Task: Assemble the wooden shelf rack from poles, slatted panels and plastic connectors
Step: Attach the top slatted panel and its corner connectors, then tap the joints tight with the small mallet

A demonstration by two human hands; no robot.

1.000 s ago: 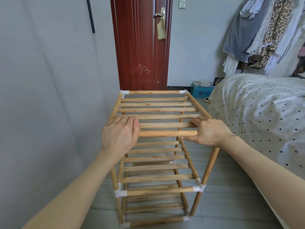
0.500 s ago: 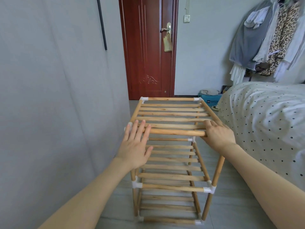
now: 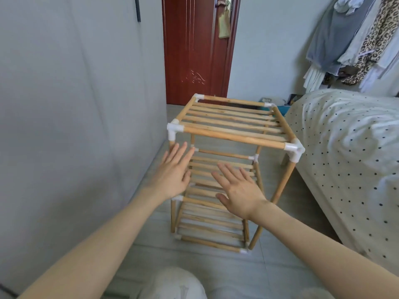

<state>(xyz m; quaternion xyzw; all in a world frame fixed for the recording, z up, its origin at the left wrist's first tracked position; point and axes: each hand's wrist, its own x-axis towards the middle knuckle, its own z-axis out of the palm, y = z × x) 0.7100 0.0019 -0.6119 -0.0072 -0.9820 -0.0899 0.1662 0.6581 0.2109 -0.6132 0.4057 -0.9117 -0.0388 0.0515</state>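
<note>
Wooden shelf rack (image 3: 233, 134) stands upright on the grey floor (image 3: 272, 275), its long axis vertical, three slatted tiers stacked and joined by white plastic connectors (image 3: 174, 131) at the corners. Both hands hover in front of it, holding nothing: the left hand (image 3: 172, 175) has straight, spread fingers near the front left pole (image 3: 172, 214), the right hand (image 3: 238, 190) is flat, palm down, before the middle tier. A grey wall (image 3: 75, 104) stands left, a dotted bed (image 3: 349, 152) right, a red door (image 3: 194, 50) behind.
</note>
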